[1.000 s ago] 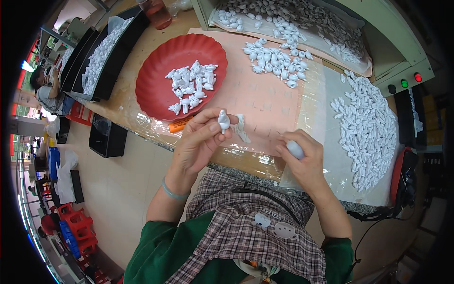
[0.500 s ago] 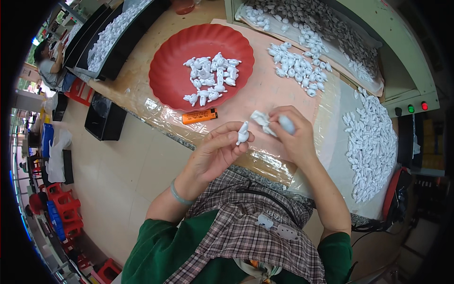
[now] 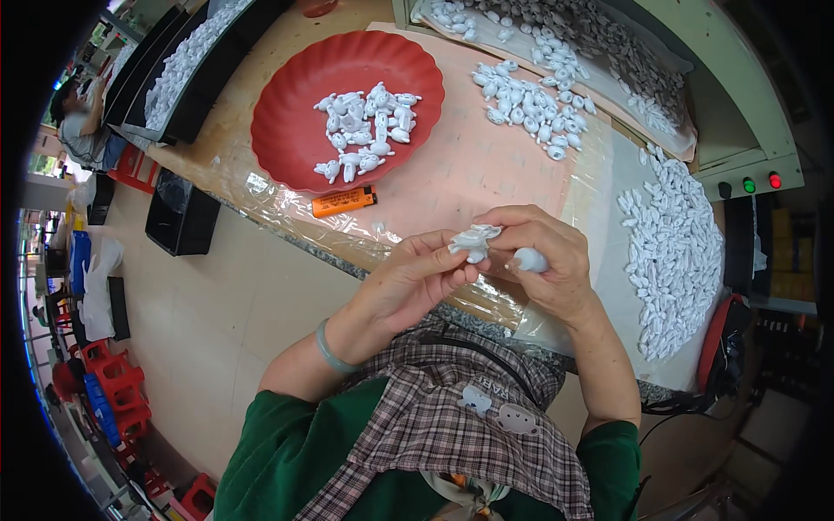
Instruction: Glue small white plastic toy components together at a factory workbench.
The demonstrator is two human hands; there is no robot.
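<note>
Close to my body, above the table's front edge, my two hands meet. My left hand (image 3: 424, 271) is closed, pinching a small white plastic figure part that is now mostly covered. A crumpled white cloth or tissue (image 3: 474, 238) lies over it, gripped by the fingers of my right hand (image 3: 556, 265). That hand also has a pale, round-ended object (image 3: 531, 260) tucked in its palm; its kind is unclear. Left of my hands, a red scalloped plate (image 3: 282, 130) bears several white animal figures (image 3: 380, 126). An orange lighter (image 3: 344, 201) lies beside the plate's near rim.
White head-shaped parts (image 3: 539, 108) lie loose on the pink sheet (image 3: 452, 165) at the back. Many slim white parts (image 3: 669, 260) are heaped at the right. A green metal housing (image 3: 738, 148) borders the table. Black bins (image 3: 187, 122) stand at the left; farther off sits another person (image 3: 82, 130).
My right hand has moved down and left, bringing the cloth onto the white part in my left hand. The left hand has shifted slightly right. The whole view has shifted a little.
</note>
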